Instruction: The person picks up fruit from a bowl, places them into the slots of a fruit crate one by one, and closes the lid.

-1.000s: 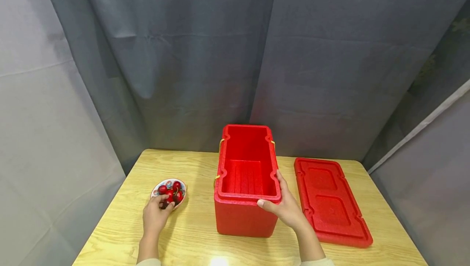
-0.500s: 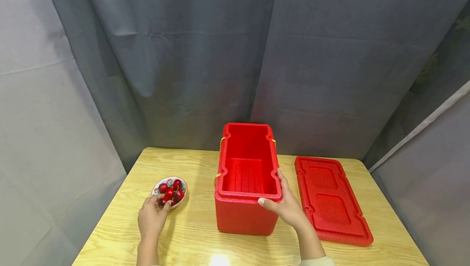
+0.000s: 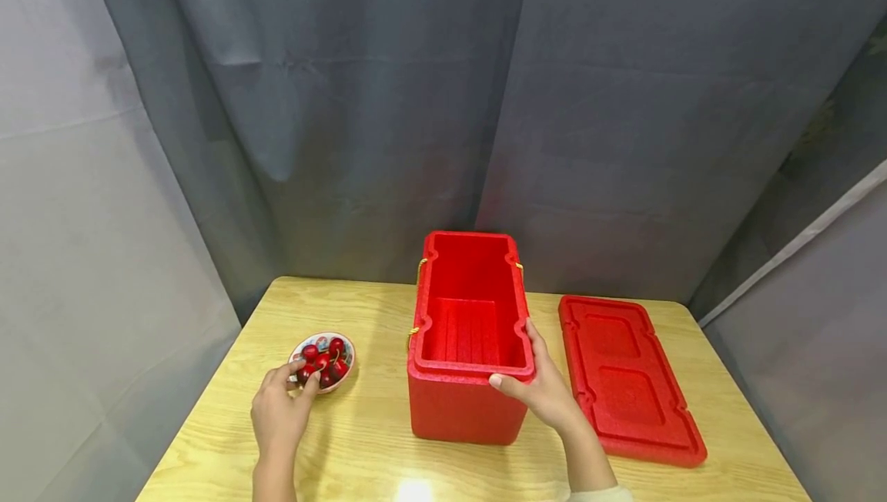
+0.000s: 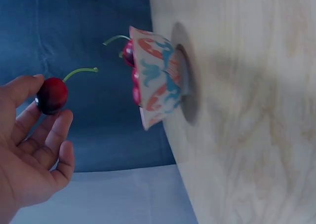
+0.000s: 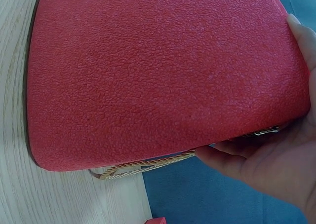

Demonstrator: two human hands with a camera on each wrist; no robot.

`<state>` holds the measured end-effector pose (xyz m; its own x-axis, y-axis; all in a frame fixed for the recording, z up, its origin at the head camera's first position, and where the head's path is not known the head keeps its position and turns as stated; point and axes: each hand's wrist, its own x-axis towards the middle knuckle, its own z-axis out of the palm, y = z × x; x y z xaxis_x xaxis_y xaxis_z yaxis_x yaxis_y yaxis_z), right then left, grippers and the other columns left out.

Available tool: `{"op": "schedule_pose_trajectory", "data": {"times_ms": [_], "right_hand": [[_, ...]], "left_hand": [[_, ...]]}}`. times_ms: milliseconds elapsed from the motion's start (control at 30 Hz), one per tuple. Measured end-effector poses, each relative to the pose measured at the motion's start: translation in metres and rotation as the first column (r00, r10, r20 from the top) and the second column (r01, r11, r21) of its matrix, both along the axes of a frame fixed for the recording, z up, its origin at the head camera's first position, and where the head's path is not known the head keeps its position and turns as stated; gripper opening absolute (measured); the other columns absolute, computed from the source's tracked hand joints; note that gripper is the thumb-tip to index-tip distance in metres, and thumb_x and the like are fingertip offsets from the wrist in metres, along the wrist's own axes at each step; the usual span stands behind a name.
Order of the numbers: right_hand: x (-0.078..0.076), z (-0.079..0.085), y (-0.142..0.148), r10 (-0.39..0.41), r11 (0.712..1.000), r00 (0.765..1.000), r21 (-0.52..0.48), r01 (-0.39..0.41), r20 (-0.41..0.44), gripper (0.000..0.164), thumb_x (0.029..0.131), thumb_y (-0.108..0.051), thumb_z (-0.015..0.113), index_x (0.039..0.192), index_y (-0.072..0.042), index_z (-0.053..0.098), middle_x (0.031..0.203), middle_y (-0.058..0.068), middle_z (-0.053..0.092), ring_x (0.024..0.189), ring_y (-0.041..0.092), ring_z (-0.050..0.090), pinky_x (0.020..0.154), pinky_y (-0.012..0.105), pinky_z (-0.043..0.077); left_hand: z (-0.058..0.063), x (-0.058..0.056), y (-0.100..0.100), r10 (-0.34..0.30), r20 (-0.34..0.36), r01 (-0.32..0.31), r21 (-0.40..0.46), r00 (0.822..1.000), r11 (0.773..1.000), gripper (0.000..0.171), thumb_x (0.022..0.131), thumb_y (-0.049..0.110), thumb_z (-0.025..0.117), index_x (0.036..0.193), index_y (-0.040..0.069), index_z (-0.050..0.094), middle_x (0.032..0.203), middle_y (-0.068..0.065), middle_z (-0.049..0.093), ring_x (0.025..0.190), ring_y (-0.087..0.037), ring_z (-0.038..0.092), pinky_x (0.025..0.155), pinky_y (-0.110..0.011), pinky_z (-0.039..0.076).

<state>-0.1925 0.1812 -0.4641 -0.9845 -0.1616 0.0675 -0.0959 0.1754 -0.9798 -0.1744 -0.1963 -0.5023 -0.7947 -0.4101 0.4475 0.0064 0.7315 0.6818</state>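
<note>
Between thumb and fingertips my left hand (image 3: 277, 413) pinches a dark red cherry (image 4: 52, 95) with a green stem. In the left wrist view the cherry is apart from the small patterned bowl (image 4: 158, 81), where more cherries (image 3: 323, 361) sit. At the middle of the table stands a lidless red foam box (image 3: 466, 413) whose visible inside is bare. My right hand (image 3: 547, 398) grips its near right corner, thumb on the front rim and fingers along the right side. In the right wrist view the fingers are partly hidden beside the box.
A red lid (image 3: 627, 383) lies flat on the wooden table (image 3: 360, 456) to the right of the box. Yellow rope (image 5: 148, 165) runs along the box's side. Grey curtains (image 3: 374, 102) hang behind the table.
My left hand has drawn slightly back and left from the middle of the bowl, with a cherry in its fingertips. The right hand has stayed at the box's corner.
</note>
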Motion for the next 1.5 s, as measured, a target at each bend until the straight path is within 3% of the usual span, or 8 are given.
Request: {"op": "schedule_pose_trajectory", "data": {"times_ms": [267, 400, 600, 767, 933, 1233, 1500], "right_hand": [[0.0, 0.001, -0.001, 0.005, 1.0, 1.0, -0.005, -0.005, -0.02, 0.104, 0.072, -0.024, 0.079, 0.149, -0.022, 0.009, 0.142, 0.008, 0.03, 0.12, 0.034, 0.04, 0.079, 0.039, 0.051], [-0.001, 0.001, 0.0, 0.009, 1.0, 1.0, -0.006, -0.009, -0.016, 0.104, 0.073, -0.024, 0.078, 0.149, -0.022, 0.008, 0.142, 0.008, 0.03, 0.12, 0.034, 0.04, 0.08, 0.04, 0.05], [0.003, 0.008, 0.0, 0.019, 1.0, 1.0, -0.021, -0.019, -0.009, 0.105, 0.073, -0.02, 0.078, 0.149, -0.017, 0.006, 0.142, 0.012, 0.029, 0.121, 0.036, 0.039, 0.08, 0.041, 0.05], [0.0, 0.0, 0.002, 0.019, 1.0, 1.0, -0.023, -0.02, -0.023, 0.103, 0.073, -0.023, 0.078, 0.149, -0.021, 0.008, 0.141, 0.009, 0.03, 0.121, 0.035, 0.039, 0.079, 0.04, 0.051], [-0.001, -0.001, 0.002, 0.025, 0.999, 0.999, -0.022, -0.026, -0.028, 0.103, 0.073, -0.023, 0.078, 0.149, -0.021, 0.008, 0.142, 0.009, 0.028, 0.121, 0.035, 0.039, 0.08, 0.039, 0.05], [0.002, 0.0, 0.0, -0.001, 1.0, 1.0, -0.011, 0.001, 0.008, 0.105, 0.071, -0.024, 0.08, 0.149, -0.021, 0.009, 0.142, 0.009, 0.031, 0.12, 0.034, 0.041, 0.079, 0.04, 0.051], [0.0, 0.0, 0.001, 0.012, 1.0, 1.0, -0.008, -0.012, -0.001, 0.105, 0.072, -0.024, 0.079, 0.149, -0.022, 0.008, 0.142, 0.008, 0.029, 0.12, 0.034, 0.04, 0.08, 0.04, 0.05]], "left_hand": [[0.016, 0.0, 0.011, -0.022, -0.126, 0.025, 0.025, 0.992, 0.999, 0.028, 0.072, 0.01, 0.079, 0.097, 0.0, 0.069, 0.088, -0.013, 0.062, 0.064, -0.024, 0.063, 0.06, -0.04, 0.042], [0.024, -0.002, 0.015, -0.029, -0.129, 0.037, 0.057, 0.991, 0.998, 0.028, 0.073, 0.011, 0.079, 0.096, 0.001, 0.069, 0.087, -0.012, 0.061, 0.065, -0.025, 0.062, 0.061, -0.039, 0.039], [0.037, -0.007, 0.026, -0.045, -0.154, 0.063, 0.109, 0.987, 0.992, 0.028, 0.071, 0.009, 0.08, 0.096, 0.001, 0.069, 0.089, -0.01, 0.061, 0.071, -0.025, 0.064, 0.061, -0.039, 0.048], [0.046, -0.01, 0.035, -0.059, -0.144, 0.081, 0.158, 0.988, 0.984, 0.028, 0.073, 0.008, 0.078, 0.099, 0.004, 0.069, 0.093, -0.009, 0.06, 0.076, -0.022, 0.064, 0.063, -0.04, 0.052], [0.06, -0.013, 0.044, -0.097, -0.14, 0.128, 0.236, 0.985, 0.963, 0.027, 0.074, 0.004, 0.076, 0.1, 0.004, 0.069, 0.097, -0.01, 0.059, 0.08, -0.025, 0.065, 0.07, -0.044, 0.052], [0.086, -0.019, 0.06, -0.194, -0.12, 0.223, 0.317, 0.974, 0.922, 0.028, 0.076, 0.008, 0.076, 0.102, 0.007, 0.069, 0.1, -0.008, 0.059, 0.082, -0.021, 0.064, 0.073, -0.038, 0.049], [0.1, -0.032, 0.077, -0.249, -0.164, 0.29, 0.319, 0.955, 0.902, 0.028, 0.073, 0.005, 0.077, 0.1, 0.004, 0.069, 0.095, -0.008, 0.061, 0.079, -0.022, 0.064, 0.071, -0.038, 0.045]]}}
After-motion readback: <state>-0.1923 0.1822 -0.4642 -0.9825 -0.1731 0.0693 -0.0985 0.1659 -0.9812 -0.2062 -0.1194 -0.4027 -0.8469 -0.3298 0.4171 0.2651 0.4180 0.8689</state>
